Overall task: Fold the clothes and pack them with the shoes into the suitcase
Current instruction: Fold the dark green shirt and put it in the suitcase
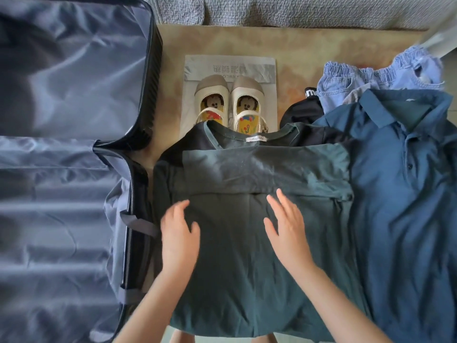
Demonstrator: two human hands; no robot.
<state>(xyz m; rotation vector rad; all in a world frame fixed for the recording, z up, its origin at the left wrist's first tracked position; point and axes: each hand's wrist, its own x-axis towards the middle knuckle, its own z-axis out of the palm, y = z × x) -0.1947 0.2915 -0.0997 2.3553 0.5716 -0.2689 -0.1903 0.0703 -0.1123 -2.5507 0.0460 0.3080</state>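
Mid-fold on the green shirt [247, 268] — left hand [179, 233] and right hand [288, 226] open, fingers apart; next I'd fold its hem toward twelve.

The open suitcase [61, 120] is lined with thin grey synthetic cloth, slightly glossy and creased, edged by a dark zip. The dark green T-shirt [247, 231] is soft, matt knit cloth with faint wrinkles. The blue polo shirt [405, 194] is finely textured matt fabric with small dark buttons. The light blue shorts [366, 78] look like washed denim-type cloth. The shoes [230, 102] have smooth cream uppers with a mild sheen, resting on a crinkled grey plastic bag [230, 68]. The sofa [296, 8] is rough woven grey fabric.
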